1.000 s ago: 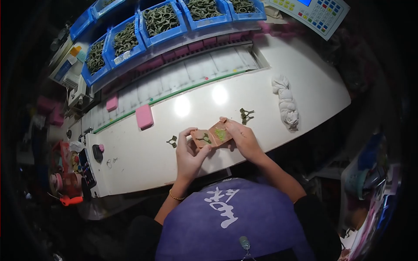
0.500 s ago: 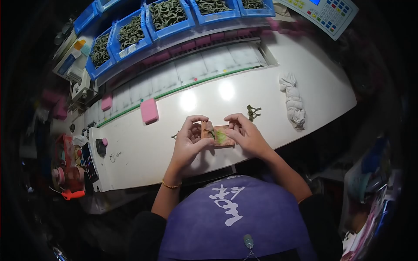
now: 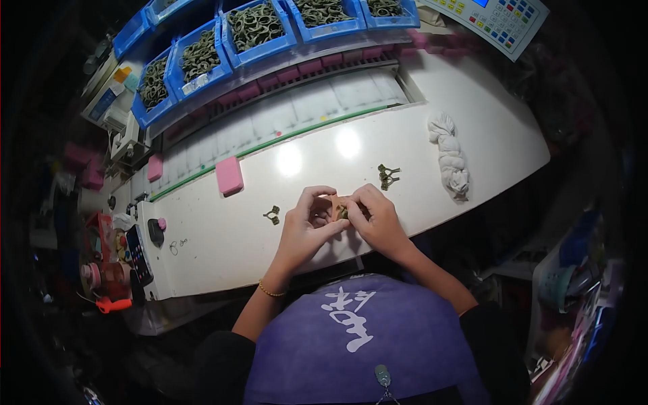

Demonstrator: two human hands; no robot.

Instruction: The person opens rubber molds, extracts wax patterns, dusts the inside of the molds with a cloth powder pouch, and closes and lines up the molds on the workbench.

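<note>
Brown block (image 3: 337,201) between the two hands, over the near part of white table (image 3: 243,250); no longer spread open in two halves as in the earlier frame – now mostly covered by fingers; small green piece (image 3: 343,212) visible at its face; left hand (image 3: 305,233) curved in a partly open C, thumb and index finger closed on the block; right hand (image 3: 379,223) drawn inward, fingers bent nearly together, tips at the green piece – whether gripping it, impossible to tell; left forked piece (image 3: 272,215), mostly hidden before, now in full sight beside left hand; right forked piece (image 3: 388,177) still beyond right hand; pink block (image 3: 229,177) and twisted white cloth (image 3: 450,162) unchanged on the table
</note>
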